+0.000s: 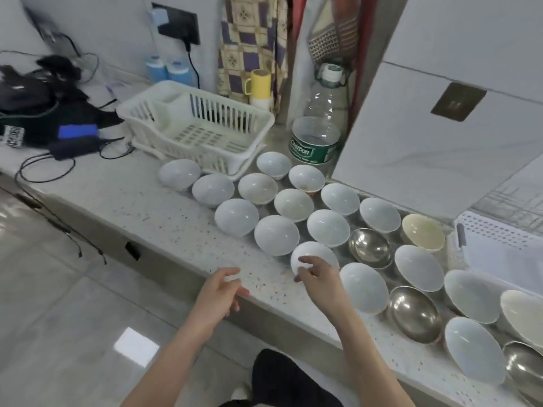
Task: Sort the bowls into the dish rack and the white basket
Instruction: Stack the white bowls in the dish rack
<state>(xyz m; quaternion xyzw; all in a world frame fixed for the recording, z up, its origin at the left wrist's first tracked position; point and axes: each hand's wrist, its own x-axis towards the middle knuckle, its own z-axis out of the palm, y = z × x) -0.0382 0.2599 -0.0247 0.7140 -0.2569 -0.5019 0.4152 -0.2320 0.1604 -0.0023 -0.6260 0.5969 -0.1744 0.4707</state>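
Several white bowls stand in rows on the speckled counter point(176, 224), with steel bowls point(369, 248) and a cream bowl point(423, 232) among them toward the right. My right hand point(318, 277) reaches over the front white bowl point(316, 254), thumb and fingers curled at its near rim. My left hand point(219, 292) hovers at the counter's front edge with loosely bent fingers, holding nothing. The cream dish rack point(194, 127) stands at the back left with nothing in it. The white perforated basket point(499, 239) sits at the far right.
A large clear water bottle point(318, 133) stands between the rack and a white wall panel. A yellow mug point(260, 83) and blue bottles are behind the rack. Black cables, chargers and dark gear lie on the counter's left end. Grey tiled floor lies below.
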